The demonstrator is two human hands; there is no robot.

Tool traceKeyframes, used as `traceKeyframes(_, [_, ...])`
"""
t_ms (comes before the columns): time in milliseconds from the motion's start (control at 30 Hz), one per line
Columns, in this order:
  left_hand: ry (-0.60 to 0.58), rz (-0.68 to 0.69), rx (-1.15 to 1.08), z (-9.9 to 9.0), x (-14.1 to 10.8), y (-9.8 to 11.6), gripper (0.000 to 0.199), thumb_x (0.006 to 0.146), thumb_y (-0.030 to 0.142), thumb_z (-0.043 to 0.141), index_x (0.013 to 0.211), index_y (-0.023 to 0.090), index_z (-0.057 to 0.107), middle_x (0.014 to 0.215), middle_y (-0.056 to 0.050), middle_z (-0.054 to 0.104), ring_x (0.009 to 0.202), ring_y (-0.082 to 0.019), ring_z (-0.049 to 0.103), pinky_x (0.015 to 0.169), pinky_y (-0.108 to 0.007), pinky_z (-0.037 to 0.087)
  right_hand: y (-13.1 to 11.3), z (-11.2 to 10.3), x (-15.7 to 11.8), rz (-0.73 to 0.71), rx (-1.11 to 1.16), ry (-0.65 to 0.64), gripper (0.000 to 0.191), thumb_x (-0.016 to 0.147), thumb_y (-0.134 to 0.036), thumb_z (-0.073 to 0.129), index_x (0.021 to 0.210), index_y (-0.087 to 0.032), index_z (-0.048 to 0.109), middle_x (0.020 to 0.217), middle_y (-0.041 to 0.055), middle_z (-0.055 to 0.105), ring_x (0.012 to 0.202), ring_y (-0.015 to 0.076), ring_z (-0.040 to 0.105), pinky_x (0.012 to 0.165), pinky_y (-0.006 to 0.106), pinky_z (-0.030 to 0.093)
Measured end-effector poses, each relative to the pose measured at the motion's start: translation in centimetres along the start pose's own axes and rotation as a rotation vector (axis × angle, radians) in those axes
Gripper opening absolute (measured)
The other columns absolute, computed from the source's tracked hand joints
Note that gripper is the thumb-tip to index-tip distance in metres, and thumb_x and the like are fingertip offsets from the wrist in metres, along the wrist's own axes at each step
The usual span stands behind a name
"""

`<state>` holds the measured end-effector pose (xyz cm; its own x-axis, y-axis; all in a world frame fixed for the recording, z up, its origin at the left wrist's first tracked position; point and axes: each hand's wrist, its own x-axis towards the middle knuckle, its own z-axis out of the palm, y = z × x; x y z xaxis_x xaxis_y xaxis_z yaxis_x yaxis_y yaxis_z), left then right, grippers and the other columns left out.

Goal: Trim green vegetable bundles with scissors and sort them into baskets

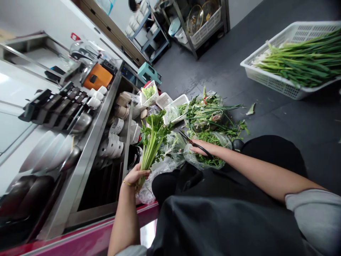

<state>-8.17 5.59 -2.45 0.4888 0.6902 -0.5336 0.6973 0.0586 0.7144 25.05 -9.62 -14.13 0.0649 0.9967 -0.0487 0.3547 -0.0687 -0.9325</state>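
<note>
L hand [136, 174] gripped celery [150, 156] low, left of greens bag [188, 155], prob. keeping leaves [157, 124] free; R hand [200, 145] fingers held scissors [191, 142] over bag.

A: See the bunch of celery [152, 142]?
B: Yes, to the left. Held near the base in the left hand [135, 174]; leans a little to the right, with long pale-green stalks at the near end and bushy darker leaves at the far end.
A: And farther right?
B: See the black-handled scissors [191, 142], gripped in the right hand [206, 145]. Aimed toward the far left, with slender blades. Too small to tell whether fully closed.
</note>
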Motion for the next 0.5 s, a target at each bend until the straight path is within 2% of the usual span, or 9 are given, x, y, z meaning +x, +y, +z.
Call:
traceKeyframes(100, [-0.071, -0.044, 0.081, 0.7, 0.1, 0.4, 0.041, 0.055, 0.03, 0.08, 0.083, 0.013, 0.054, 0.06, 0.003, 0.053, 0.047, -0.009, 0.047, 0.046, -0.021, 0.036, -2.7, -1.2, 2.8, 0.021, -0.213, 0.086, 0.024, 0.085, -0.029, 0.056, 0.103, -0.014, 0.056, 0.1, 0.0136, 0.066, 0.093, 0.0234, 0.063, 0.08, 0.029, 0.048])
traceKeyframes(200, [-0.098, -0.06, 0.12, 1.1, -0.3, 0.6, 0.04, 0.057, 0.029, 0.08, 0.083, 0.014, 0.054, 0.06, 0.003, 0.053, 0.048, -0.009, 0.048, 0.046, -0.021, 0.036, -3.7, -2.1, 4.3, 0.053, -0.161, 0.12, 0.017, 0.088, -0.028, 0.05, 0.095, -0.015, 0.058, 0.094, 0.0116, 0.067, 0.089, 0.0231, 0.064, 0.078, 0.028, 0.049])
traceKeyframes(300, [-0.064, -0.039, 0.076, 0.5, -1.0, 0.1, 0.038, 0.059, 0.031, 0.08, 0.083, 0.014, 0.054, 0.062, 0.002, 0.055, 0.049, -0.009, 0.05, 0.048, -0.022, 0.039, -1.8, -1.8, 3.0, 0.114, -0.046, 0.075, 0.019, 0.092, -0.027, 0.04, 0.09, -0.016, 0.055, 0.07, 0.0045, 0.064, 0.061, 0.0167, 0.063, 0.059, 0.025, 0.049])
traceKeyframes(367, [-0.033, -0.028, 0.029, -0.2, -1.4, -0.5, 0.04, 0.059, 0.033, 0.08, 0.083, 0.014, 0.055, 0.062, 0.002, 0.056, 0.049, -0.01, 0.051, 0.049, -0.023, 0.04, 0.2, -0.8, 1.5, 0.163, 0.146, -0.007, 0.02, 0.093, -0.028, 0.038, 0.095, -0.015, 0.053, 0.061, 0.0004, 0.059, 0.049, 0.014, 0.058, 0.05, 0.023, 0.046])
traceKeyframes(433, [-0.012, -0.017, -0.004, -0.7, -1.5, -0.9, 0.041, 0.057, 0.034, 0.081, 0.081, 0.013, 0.056, 0.061, 0.001, 0.056, 0.049, -0.01, 0.051, 0.049, -0.023, 0.04, 1.5, 0.4, 0.5, 0.144, 0.328, -0.1, 0.017, 0.09, -0.027, 0.043, 0.098, -0.015, 0.053, 0.061, -0.0015, 0.058, 0.051, 0.0133, 0.058, 0.051, 0.022, 0.046])
traceKeyframes(500, [-0.014, -0.013, -0.011, -0.7, -1.3, -1.0, 0.042, 0.055, 0.035, 0.082, 0.078, 0.013, 0.055, 0.06, 0.001, 0.055, 0.048, -0.01, 0.05, 0.048, -0.023, 0.039, 1.3, 1.6, 0.4, 0.054, 0.34, -0.15, 0.013, 0.085, -0.023, 0.05, 0.093, -0.015, 0.055, 0.063, -0.0017, 0.059, 0.058, 0.0132, 0.06, 0.056, 0.021, 0.047])
